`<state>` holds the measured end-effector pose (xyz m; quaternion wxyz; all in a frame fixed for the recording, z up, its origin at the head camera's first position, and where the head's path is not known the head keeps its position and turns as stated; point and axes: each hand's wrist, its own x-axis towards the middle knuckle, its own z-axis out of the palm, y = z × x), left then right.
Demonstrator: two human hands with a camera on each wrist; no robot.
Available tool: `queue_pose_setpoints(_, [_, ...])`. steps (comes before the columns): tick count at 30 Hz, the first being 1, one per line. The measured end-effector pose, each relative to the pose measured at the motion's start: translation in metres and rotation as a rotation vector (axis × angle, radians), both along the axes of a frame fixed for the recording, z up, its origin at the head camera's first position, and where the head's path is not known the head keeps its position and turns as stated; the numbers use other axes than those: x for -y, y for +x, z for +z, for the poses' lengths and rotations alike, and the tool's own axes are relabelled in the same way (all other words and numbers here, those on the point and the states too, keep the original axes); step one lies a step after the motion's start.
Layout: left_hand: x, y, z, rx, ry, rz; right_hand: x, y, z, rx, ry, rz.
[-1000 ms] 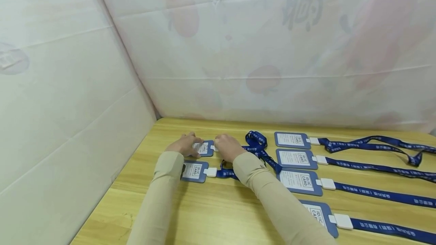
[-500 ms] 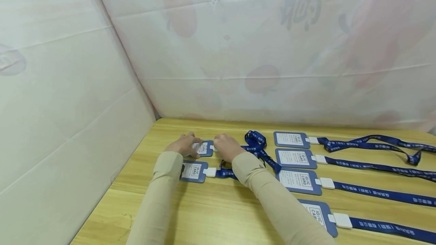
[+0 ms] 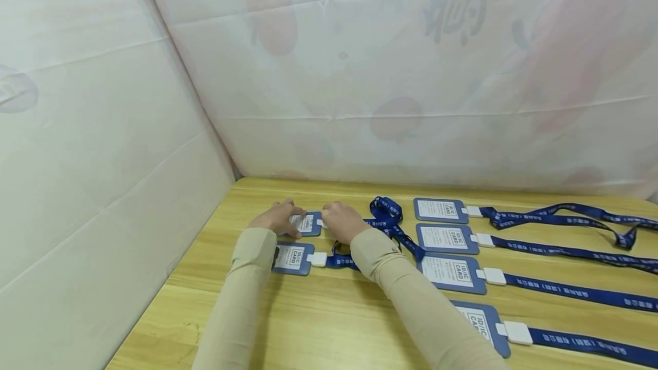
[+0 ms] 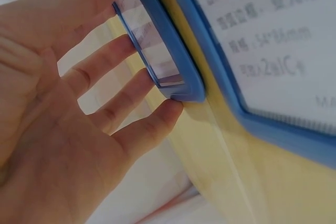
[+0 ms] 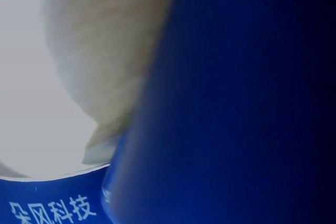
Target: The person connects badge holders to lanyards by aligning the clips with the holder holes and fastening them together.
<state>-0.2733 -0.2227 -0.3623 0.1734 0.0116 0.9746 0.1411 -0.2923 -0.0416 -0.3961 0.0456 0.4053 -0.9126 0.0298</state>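
In the head view my left hand (image 3: 277,218) spans a blue ID badge holder (image 3: 312,224) at the back left of the table. The left wrist view shows the fingers, nearly straight, touching this holder's edge (image 4: 181,66). My right hand (image 3: 343,222) is just right of it, fingers bent down over the lanyard beside the holder's white clip (image 3: 321,223). The right fingertips are hidden. Nearer me lies a second badge holder (image 3: 292,258) with its white clip (image 3: 318,259). Close blue strap (image 5: 236,103) fills much of the right wrist view, blurred.
To the right, several badge holders (image 3: 448,239) lie in a column, their lanyards (image 3: 570,290) stretching rightward. Looped blue lanyard (image 3: 385,210) lies just beyond my right hand. A pale printed cloth (image 3: 329,84) hangs behind the wooden table (image 3: 308,324) and along its left side.
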Motion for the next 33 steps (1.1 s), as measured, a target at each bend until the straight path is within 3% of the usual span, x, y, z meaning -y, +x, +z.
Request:
queue_pose_setpoints(12, [0.0009, 0.0014, -0.002, 0.005, -0.003, 0.004, 0.0011, 0.0034, -0.002, 0.007, -0.028, -0.022])
queue_pose_setpoints(17, [0.0005, 0.0023, -0.0012, 0.002, -0.004, 0.002, -0.0001, 0.0036, -0.0029, -0.01, -0.031, 0.011])
queue_pose_setpoints(25, [0.0026, 0.002, -0.001, 0.005, 0.001, 0.023, 0.0019, 0.0007, -0.0032, -0.036, 0.001, 0.05])
queue_pose_setpoints(33, [0.0013, 0.0007, -0.0019, -0.01, -0.005, -0.012, 0.0068, -0.0015, -0.0028, -0.069, 0.063, 0.029])
